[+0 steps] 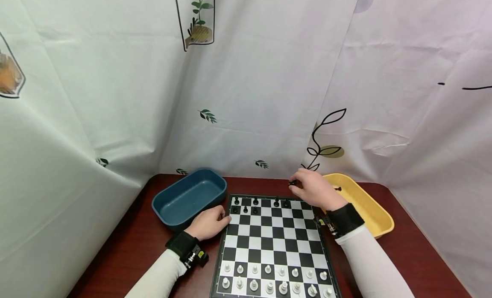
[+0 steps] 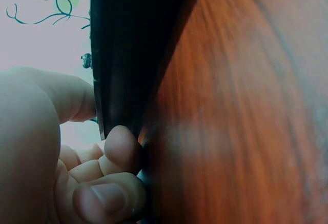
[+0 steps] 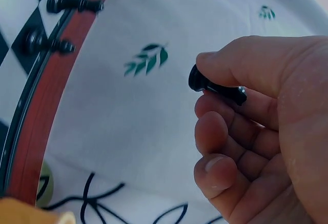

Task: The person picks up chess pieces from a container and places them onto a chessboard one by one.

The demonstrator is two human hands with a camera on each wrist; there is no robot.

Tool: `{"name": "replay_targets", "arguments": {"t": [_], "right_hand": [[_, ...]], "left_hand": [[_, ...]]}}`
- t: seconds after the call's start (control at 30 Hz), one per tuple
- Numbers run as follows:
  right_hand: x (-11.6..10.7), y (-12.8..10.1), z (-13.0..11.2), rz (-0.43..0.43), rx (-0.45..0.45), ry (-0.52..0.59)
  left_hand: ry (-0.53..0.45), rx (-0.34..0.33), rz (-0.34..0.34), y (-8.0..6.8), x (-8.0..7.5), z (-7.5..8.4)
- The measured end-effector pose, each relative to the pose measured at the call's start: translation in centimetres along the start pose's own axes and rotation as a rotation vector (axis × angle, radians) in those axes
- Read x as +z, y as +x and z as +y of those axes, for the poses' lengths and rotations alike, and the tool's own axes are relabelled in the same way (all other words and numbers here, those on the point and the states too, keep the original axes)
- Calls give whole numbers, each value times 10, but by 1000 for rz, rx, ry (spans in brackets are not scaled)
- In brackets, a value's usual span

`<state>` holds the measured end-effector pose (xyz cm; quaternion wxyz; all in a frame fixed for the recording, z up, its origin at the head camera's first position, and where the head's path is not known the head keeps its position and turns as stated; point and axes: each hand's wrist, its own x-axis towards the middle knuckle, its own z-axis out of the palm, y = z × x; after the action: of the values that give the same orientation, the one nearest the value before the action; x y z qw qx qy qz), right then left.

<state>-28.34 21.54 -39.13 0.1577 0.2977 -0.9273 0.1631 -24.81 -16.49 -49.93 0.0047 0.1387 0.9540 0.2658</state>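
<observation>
1. No writing or brand can be read; the white sheets (image 1: 269,76) behind the board (image 1: 273,242) carry only printed green leaves, black vine lines and a jar drawing.
2. The board lies on a dark red-brown wooden table (image 1: 130,242), which the sheets close in at the back and on both sides.
3. A blue tub (image 1: 190,197) stands just left of the board's far corner; nothing shows inside it.
4. A yellow tub (image 1: 369,208) stands just right of the board; one small dark piece (image 1: 338,188) lies in it.
5. White pieces (image 1: 269,279) fill the two near rows of the board; a few black pieces (image 1: 255,203) stand on its far rows.
6. The right hand (image 1: 315,189) hovers over the board's far right corner, pinching a black piece (image 3: 215,87) between thumb and forefinger, the other fingers loosely curled.
7. The left hand (image 1: 209,223) rests on the table at the board's left edge, fingers curled, their tips (image 2: 120,147) touching the rim; it grips nothing.
</observation>
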Motion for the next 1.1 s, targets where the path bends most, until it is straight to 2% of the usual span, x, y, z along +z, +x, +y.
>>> {"name": "replay_targets", "arguments": {"t": [0.43, 0.73, 1.1], "right_hand": [[23, 33, -31, -91, -110, -12], [43, 51, -49, -208, -104, -26], [68, 66, -64, -226, -218, -96]], "left_hand": [[-2, 1, 5, -3, -2, 4], [4, 2, -2, -1, -1, 3], [-3, -8, -9, -2, -2, 4]]}}
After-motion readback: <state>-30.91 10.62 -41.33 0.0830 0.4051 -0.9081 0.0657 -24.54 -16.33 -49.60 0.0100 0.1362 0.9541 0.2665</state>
